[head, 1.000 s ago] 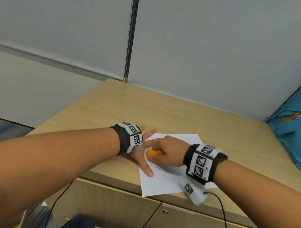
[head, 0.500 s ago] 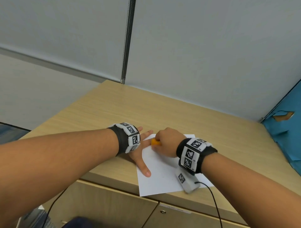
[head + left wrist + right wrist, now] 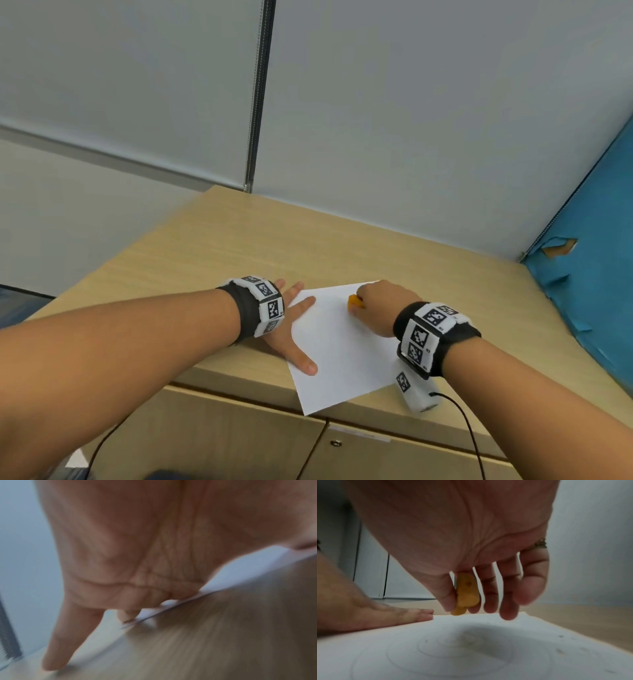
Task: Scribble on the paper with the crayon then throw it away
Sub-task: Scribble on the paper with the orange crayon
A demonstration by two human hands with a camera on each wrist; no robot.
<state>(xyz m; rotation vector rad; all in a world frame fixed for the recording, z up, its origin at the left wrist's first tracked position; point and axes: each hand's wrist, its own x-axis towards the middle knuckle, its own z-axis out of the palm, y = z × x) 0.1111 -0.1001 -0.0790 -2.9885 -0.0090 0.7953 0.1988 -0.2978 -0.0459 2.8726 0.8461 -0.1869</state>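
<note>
We saw the left hand (image 3: 137, 540) filling the view from twelve o'clock, palm down, fingers straight. One fingertip (image 3: 53, 661) touched the wooden top (image 3: 223, 635) at seven o'clock. The paper (image 3: 240, 568) lay under the palm toward three o'clock, blurred.

Both forearms bare, no sleeves. Each wrist carries a black band (image 3: 245, 317) ringed with white square tiles printed with black fiducial markers. Right wrist band (image 3: 438, 337) also has a white camera module (image 3: 416, 394) hanging below it, one marker on its side, thin black cable (image 3: 469, 431) running out. Ring (image 3: 537, 545) with a beaded, brassy look on right little finger.
</note>
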